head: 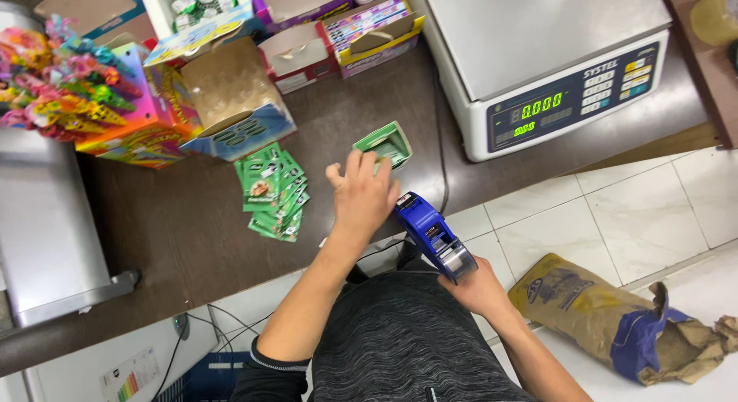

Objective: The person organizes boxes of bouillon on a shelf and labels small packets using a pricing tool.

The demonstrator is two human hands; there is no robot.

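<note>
**Green Sachet Box Under the Left Hand, Price Labeller in the Right**

The left hand (361, 196) is stretched forward over the dark brown desk (177, 240), palm down, the forearm rising from the lower middle of the view. Its fingers (353, 165) are slightly spread and curled over the near end of a small green sachet box (386, 143), which is touched at its lower edge; whether the box is actually pinched cannot be told. The box lies tilted on the desk just beyond the fingertips, its open top shown.

The right hand (480, 288) is held low, off the desk edge and above the white tiled floor (646, 210). Its fingers are wrapped out of sight around the handle of a blue price labeller (433, 234), whose nose is pointed up toward the left hand and nearly touches its wrist.

To the left of the left fingers, a fanned heap of green sachets (274, 191) is spread on the desk, close by but apart from the hand. Beyond that heap an open cardboard display box (234, 102) is tipped on its side, with colourful boxes (108, 102) further left. Beyond and to the right of the fingers stands a white weighing scale (538, 64), with a dark cable (440, 133) running just beside the green box. Bare desk is left between the heap and the near desk edge. A crumpled brown paper sack (607, 321) lies on the floor to the right of the right hand.
</note>
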